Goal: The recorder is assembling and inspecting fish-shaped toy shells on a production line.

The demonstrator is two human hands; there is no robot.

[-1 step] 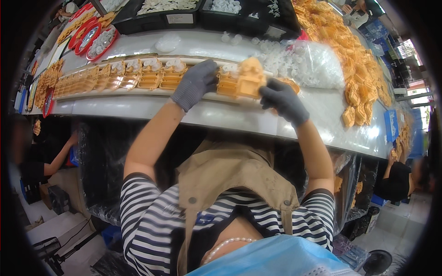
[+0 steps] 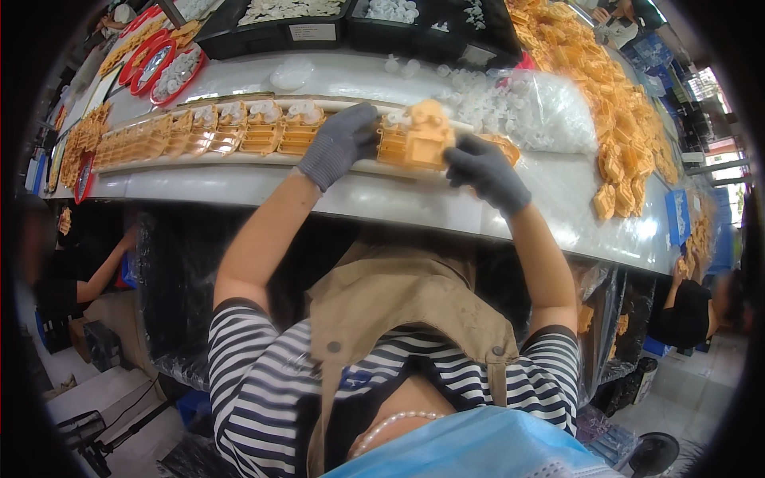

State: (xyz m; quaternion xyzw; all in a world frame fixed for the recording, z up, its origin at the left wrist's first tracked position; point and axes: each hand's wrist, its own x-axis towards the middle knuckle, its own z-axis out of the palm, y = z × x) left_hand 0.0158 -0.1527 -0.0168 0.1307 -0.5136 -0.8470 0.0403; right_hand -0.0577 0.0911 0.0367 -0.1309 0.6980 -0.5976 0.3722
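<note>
My right hand (image 2: pixel 490 171), in a grey glove, pinches the right edge of a pale orange plastic shell (image 2: pixel 428 143) with a rounded top and a boxy lower half. That shell is raised in front of the rail and partly covers another orange shell (image 2: pixel 390 147) carrying a clear-white piece. My left hand (image 2: pixel 344 145), also gloved, has its fingers curled at the left edge of that second shell; the fingertips are partly hidden. To its left, a row of similar orange shells (image 2: pixel 259 137) lies along the rail, several topped with clear-white pieces.
Loose clear-white parts and a clear plastic bag (image 2: pixel 550 111) lie right of my hands. Beyond is a large heap of orange shells (image 2: pixel 625 159). Black bins (image 2: pixel 434 44) stand at the back, red-rimmed trays (image 2: pixel 179 76) at far left. Other people work at both sides.
My right hand and the orange shell in it have shifted slightly left. The left hand stays almost in place.
</note>
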